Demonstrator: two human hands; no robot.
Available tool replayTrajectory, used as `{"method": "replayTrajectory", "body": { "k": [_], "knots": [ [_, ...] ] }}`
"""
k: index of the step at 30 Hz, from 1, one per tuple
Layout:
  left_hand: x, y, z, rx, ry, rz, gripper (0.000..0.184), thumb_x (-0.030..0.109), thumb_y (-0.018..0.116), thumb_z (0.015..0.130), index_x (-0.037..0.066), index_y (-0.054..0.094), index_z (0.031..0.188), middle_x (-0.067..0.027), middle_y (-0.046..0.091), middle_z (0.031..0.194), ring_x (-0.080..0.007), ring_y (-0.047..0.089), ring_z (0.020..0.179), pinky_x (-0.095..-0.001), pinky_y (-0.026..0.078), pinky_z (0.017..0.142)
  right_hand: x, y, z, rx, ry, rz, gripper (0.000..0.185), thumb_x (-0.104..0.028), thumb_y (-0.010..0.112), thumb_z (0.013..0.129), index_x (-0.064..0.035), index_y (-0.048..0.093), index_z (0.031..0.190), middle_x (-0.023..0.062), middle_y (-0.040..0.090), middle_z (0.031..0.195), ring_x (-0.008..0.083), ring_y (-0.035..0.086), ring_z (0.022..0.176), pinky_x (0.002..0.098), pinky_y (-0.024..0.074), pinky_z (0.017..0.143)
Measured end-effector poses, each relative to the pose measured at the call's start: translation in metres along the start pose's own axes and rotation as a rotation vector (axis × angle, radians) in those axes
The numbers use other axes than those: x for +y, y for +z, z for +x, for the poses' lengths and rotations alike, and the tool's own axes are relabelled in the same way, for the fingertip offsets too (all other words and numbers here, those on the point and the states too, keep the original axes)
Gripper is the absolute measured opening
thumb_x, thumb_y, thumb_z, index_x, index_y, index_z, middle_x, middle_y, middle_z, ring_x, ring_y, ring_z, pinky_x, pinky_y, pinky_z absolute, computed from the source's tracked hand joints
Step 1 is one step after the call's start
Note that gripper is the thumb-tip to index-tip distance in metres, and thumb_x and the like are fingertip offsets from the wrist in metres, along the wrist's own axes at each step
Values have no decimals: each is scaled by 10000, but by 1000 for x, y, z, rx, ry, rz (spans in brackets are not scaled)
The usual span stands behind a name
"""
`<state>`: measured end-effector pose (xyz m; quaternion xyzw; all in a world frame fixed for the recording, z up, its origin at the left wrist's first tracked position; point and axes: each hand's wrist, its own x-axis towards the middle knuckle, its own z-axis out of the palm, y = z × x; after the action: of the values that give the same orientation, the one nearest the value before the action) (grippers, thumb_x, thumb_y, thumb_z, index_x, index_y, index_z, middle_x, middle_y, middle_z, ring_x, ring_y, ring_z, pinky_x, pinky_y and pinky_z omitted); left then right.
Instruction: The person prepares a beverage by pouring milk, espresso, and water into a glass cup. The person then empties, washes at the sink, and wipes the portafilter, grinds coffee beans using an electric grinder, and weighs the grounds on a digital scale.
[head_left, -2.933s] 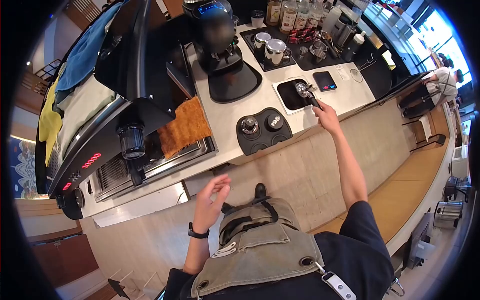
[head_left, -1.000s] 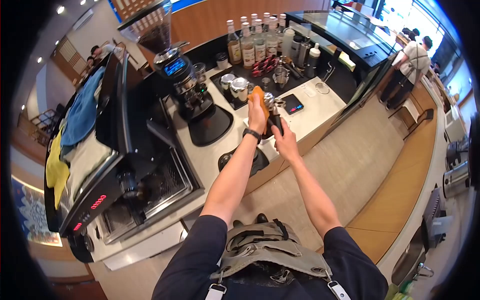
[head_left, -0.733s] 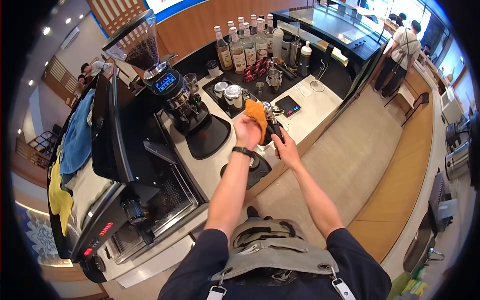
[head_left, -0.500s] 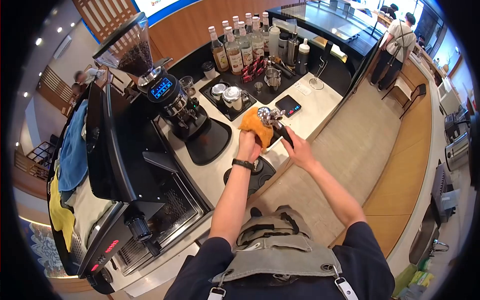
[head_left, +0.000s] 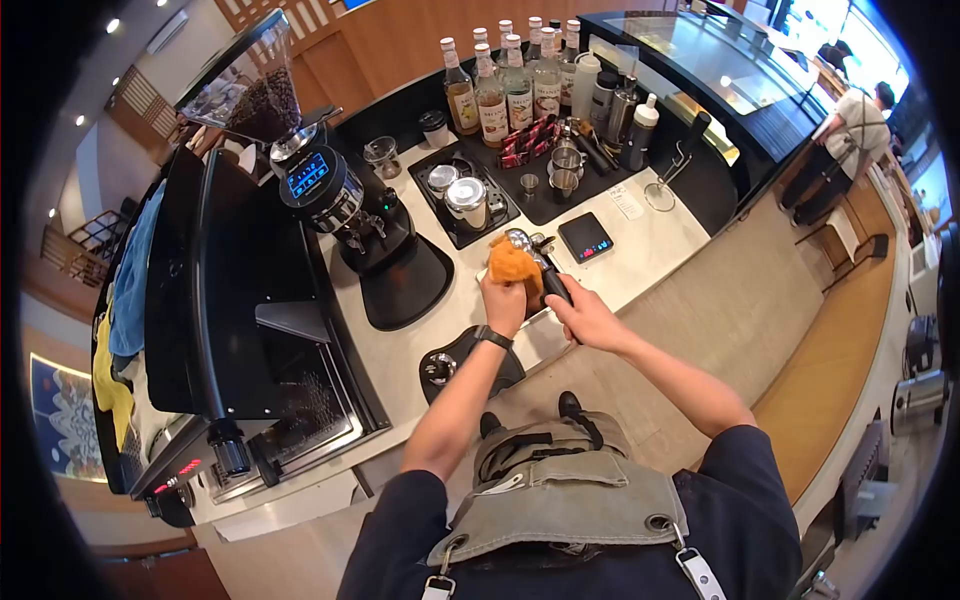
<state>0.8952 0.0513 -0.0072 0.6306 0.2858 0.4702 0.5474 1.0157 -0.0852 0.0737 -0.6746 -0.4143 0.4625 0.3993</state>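
Observation:
My right hand (head_left: pixel 588 319) is closed around the black handle of a portafilter (head_left: pixel 553 281), whose metal head points away from me over the counter. An orange cloth (head_left: pixel 514 264) is bunched in my left hand (head_left: pixel 506 303) and lies against the portafilter's head, covering part of it. My left fingers are mostly hidden by the cloth. Below my left wrist, a black tamping mat (head_left: pixel 463 352) with a metal tamper (head_left: pixel 438 369) rests at the counter's front edge. A small black scale (head_left: pixel 586 240) sits to the right of the portafilter.
On the left stand a coffee grinder (head_left: pixel 325 190) with beans and the espresso machine (head_left: pixel 235 300). Behind my hands are a lidded metal container (head_left: pixel 467 204), syrup bottles (head_left: pixel 518 95) and metal jiggers (head_left: pixel 565 170). A person (head_left: pixel 845 145) in an apron stands at the far right.
The orange cloth, spread beside the portafilter before, is now bunched up against its head. The portafilter has turned in my right hand. My view has shifted, so the counter sits differently in frame.

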Motion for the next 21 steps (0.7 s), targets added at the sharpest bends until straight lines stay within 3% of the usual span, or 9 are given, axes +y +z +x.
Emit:
{"method": "replayTrajectory", "body": {
  "k": [3, 4, 8, 9, 12, 15, 17, 19, 21],
  "knots": [
    [-9, 32, -3, 182, -114, -117, 294, -75, 487, 930, -42, 617, 1192, -76, 668, 1144, -181, 645, 1037, -313, 507, 909, 52, -12, 31, 184, -415, -482, 503, -227, 564, 1033, -6, 378, 1445, 224, 669, 833, 409, 680, 656, 469, 537, 585],
    [-14, 36, -3, 159, -92, -151, 229, 34, 482, 1005, -16, 596, 1196, -77, 639, 1162, -156, 611, 1070, -299, 497, 914, 57, -23, 33, 143, -475, -501, 508, -191, 556, 1020, 11, 355, 1441, 305, 674, 964, 521, 659, 789, 546, 544, 663],
    [-27, 43, 26, 476, -233, -438, 309, 322, 433, 1094, 70, 610, 1091, -42, 651, 1017, -160, 650, 922, -322, 550, 792, 59, -52, 53, 122, -537, -935, 485, -172, 577, 979, -27, 428, 1417, 170, 647, 934, 372, 700, 741, 484, 564, 557],
    [-27, 36, 36, 412, -344, -594, 307, 340, 453, 1089, 76, 611, 1097, -33, 662, 961, -164, 669, 836, -346, 570, 715, 59, -65, 60, 96, -630, -1011, 488, -161, 578, 969, -31, 431, 1416, 155, 628, 904, 352, 695, 715, 470, 558, 536],
    [23, -7, 72, -249, -900, -346, 309, 346, 490, 1077, 82, 643, 1029, -30, 690, 914, -153, 679, 755, -346, 586, 667, 63, -102, 73, 55, -940, -1158, 530, -116, 587, 917, -50, 437, 1420, 104, 546, 801, 289, 667, 626, 411, 539, 476],
    [22, 8, 70, 26, -717, -494, 347, 389, 505, 1067, 69, 631, 1022, -43, 666, 856, -178, 671, 719, -372, 579, 624, 56, -92, 74, 129, -824, -1132, 517, -145, 579, 950, -36, 424, 1432, 130, 599, 856, 323, 684, 661, 451, 551, 502],
    [45, 47, 51, 418, -507, -487, 364, 378, 436, 1098, 77, 615, 999, -30, 637, 860, -154, 618, 758, -318, 517, 689, 52, -67, 60, 78, -574, -818, 509, -193, 570, 986, -11, 403, 1433, 200, 668, 985, 397, 699, 733, 511, 567, 584],
    [21, 57, 36, 493, -257, -343, 410, 355, 383, 1117, 23, 595, 1003, -50, 630, 864, -188, 595, 779, -326, 491, 740, 36, -58, 43, -72, -435, -520, 438, -200, 549, 1022, -2, 393, 1380, 346, 655, 1081, 513, 666, 843, 554, 549, 728],
    [16, 70, 13, 537, -44, 46, 384, 289, 393, 1111, -33, 595, 1058, -179, 626, 1002, -317, 586, 939, -408, 459, 894, 27, -57, 31, -169, -324, -346, 425, -231, 565, 1033, -17, 406, 1363, 242, 673, 946, 405, 687, 708, 479, 554, 612]
  ]
}}
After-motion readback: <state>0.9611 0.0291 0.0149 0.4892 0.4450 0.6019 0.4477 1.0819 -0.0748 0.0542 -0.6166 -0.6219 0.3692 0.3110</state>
